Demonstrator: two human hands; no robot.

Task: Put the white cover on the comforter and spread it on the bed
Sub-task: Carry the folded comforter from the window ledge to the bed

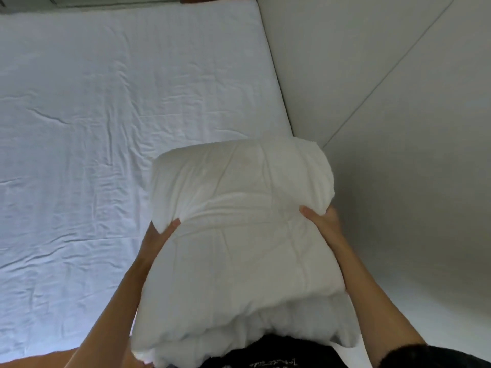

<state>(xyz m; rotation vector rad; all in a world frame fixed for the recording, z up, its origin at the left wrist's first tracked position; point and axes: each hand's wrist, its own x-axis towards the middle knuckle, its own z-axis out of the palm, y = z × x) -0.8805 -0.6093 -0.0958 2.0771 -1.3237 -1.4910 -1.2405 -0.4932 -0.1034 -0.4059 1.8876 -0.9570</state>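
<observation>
A thick white folded comforter (pixel 239 235) is held up in front of my chest, above the right part of the bed (pixel 106 128). My left hand (pixel 159 235) grips its left side, thumb on top and fingers hidden underneath. My right hand (pixel 322 220) grips its right side the same way, thumb pressed into the fabric. The bed carries a wrinkled white fitted sheet. No separate white cover is in view.
A padded grey-white wall panel (pixel 398 102) runs along the bed's right edge. A strip of wooden floor (pixel 39 359) shows at the bottom left. Dark wood shows at the top edge beyond the mattress.
</observation>
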